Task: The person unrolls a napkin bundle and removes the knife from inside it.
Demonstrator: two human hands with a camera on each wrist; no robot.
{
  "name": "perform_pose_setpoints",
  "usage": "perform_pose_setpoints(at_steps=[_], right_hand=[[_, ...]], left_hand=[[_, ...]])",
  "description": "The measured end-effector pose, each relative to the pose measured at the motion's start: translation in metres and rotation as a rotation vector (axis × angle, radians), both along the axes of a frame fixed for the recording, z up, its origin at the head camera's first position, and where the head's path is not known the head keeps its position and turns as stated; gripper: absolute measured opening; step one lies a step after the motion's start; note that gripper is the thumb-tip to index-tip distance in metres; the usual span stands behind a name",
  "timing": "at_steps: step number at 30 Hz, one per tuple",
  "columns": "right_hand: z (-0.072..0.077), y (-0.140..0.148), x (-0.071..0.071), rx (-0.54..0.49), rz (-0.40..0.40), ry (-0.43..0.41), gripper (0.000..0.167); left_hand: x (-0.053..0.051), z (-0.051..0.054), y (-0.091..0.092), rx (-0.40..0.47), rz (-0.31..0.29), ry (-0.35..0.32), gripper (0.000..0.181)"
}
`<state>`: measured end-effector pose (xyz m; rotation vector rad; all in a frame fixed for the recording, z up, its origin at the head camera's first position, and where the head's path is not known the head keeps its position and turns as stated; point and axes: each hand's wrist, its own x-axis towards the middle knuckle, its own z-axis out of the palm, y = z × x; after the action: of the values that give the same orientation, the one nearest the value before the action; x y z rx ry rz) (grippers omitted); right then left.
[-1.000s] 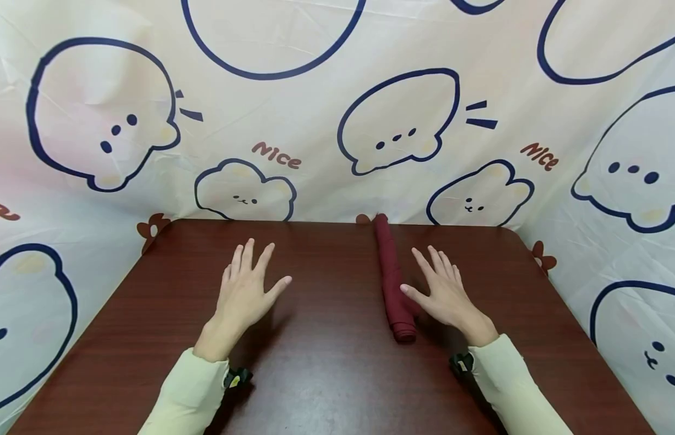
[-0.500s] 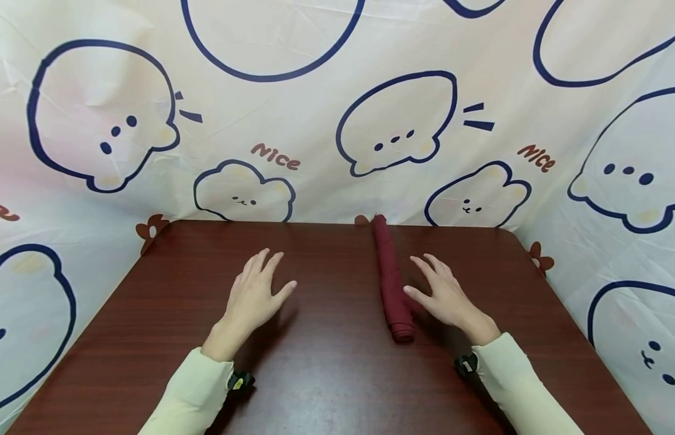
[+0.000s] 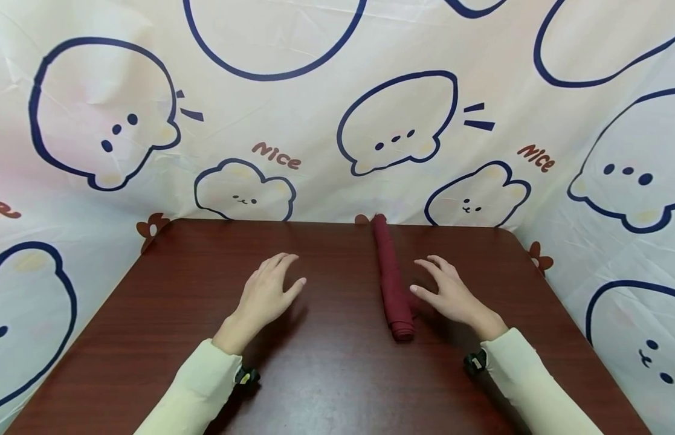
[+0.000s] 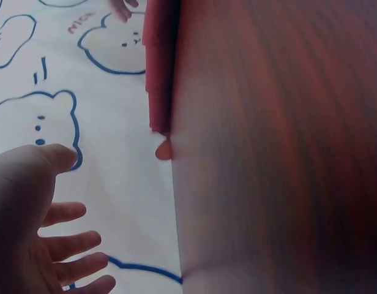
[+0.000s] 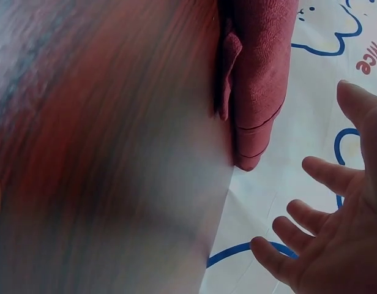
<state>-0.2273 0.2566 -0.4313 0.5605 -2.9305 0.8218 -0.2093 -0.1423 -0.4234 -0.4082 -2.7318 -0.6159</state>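
The right hand (image 3: pixel 451 296) hangs above the table (image 3: pixel 326 386), its fingers loosely bent and spread, thumb apart. Just left of that thumb lies the rolled maroon cloth (image 3: pixel 391 278), its far end reaching past the fingertips to the table's back edge. Farther left, well apart from the roll, the left hand (image 3: pixel 263 293) has gently curved fingers, thumb apart too. Behind each hand is a pale sleeve (image 3: pixel 201 380); beyond both rises a cartoon-printed backdrop (image 3: pixel 321 121).
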Motion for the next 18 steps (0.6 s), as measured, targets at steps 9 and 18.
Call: perform_pose_setpoints(at_steps=[9, 18], right_hand=[[0.003, 0.005, -0.001, -0.011, 0.022, -0.022, 0.057], [0.001, 0.01, -0.003, -0.021, 0.04, -0.07, 0.055]], left_hand=[[0.0, 0.006, 0.017, -0.02, -0.068, -0.028, 0.056], [-0.002, 0.008, 0.03, -0.042, -0.107, -0.055, 0.054]])
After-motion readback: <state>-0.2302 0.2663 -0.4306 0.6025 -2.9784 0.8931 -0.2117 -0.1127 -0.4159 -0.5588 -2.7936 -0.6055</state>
